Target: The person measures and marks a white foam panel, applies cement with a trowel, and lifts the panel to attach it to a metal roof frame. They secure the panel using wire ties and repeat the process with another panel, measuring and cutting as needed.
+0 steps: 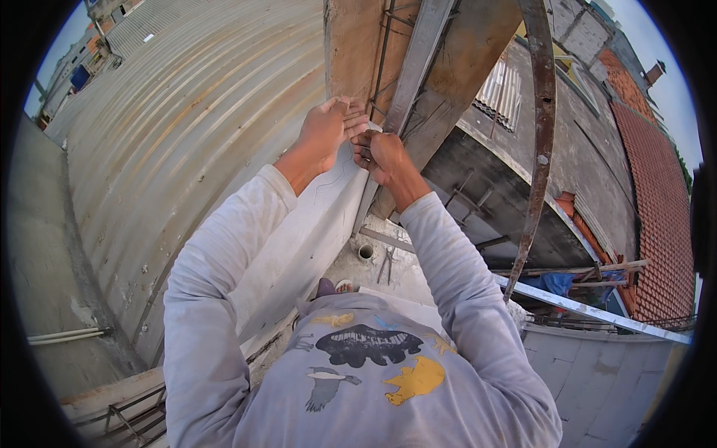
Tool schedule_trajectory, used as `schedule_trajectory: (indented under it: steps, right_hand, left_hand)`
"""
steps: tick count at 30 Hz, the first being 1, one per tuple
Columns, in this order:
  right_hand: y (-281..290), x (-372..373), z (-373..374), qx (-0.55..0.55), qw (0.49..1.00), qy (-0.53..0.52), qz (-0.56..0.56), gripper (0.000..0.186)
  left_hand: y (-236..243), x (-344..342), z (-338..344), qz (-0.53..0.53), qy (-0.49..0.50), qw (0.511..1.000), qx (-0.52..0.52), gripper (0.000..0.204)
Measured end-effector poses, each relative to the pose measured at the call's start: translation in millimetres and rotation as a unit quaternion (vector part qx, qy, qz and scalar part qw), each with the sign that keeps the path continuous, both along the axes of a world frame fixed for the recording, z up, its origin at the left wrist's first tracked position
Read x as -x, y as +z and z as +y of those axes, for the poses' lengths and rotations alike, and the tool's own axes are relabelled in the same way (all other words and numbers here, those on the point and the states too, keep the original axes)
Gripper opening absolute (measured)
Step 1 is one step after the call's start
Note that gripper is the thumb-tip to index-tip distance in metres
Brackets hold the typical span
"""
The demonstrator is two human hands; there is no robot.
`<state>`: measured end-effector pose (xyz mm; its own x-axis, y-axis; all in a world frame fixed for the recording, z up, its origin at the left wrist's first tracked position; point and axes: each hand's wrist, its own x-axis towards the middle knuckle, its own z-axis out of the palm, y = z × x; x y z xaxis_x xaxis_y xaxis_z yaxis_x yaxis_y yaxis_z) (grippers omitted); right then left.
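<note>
Running lengthwise past the nearer right hand (384, 158), the metal bar (420, 56) lies right of the left hand (326, 133); both grips curl, clamped on what I cannot tell.

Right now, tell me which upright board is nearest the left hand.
The left board: its lower part is close to the left hand, whereas the right board stands beyond the grey metal bar.
</note>
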<state>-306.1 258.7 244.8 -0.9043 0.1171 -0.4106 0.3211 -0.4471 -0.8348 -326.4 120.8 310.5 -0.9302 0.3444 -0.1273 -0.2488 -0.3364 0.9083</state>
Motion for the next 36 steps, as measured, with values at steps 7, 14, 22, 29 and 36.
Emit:
schedule_trajectory:
  steps: [7,14,22,29,36]
  right_hand:
    - [-1.0,-31.9,64.0,-0.228,0.951,0.161,0.131,0.031]
    - [26.1,-10.8,131.2,-0.299,0.928,0.022,0.223,0.028]
    - [24.3,65.5,130.7,-0.191,0.918,0.173,0.301,0.022]
    - [8.0,93.6,141.6,-0.18,0.906,0.23,0.306,0.019]
    - [26.5,80.6,142.1,-0.14,0.907,0.248,0.31,0.011]
  left_hand:
    - [-8.0,36.4,51.2,0.094,0.027,0.993,0.066,0.035]
    - [-16.0,75.3,67.3,0.09,0.001,0.984,0.153,0.034]
    - [6.3,62.9,77.1,0.089,-0.053,0.975,0.199,0.024]
    - [12.2,55.9,87.5,0.141,-0.028,0.96,0.238,0.029]
    - [-1.1,71.2,73.8,0.163,-0.069,0.957,0.229,0.023]
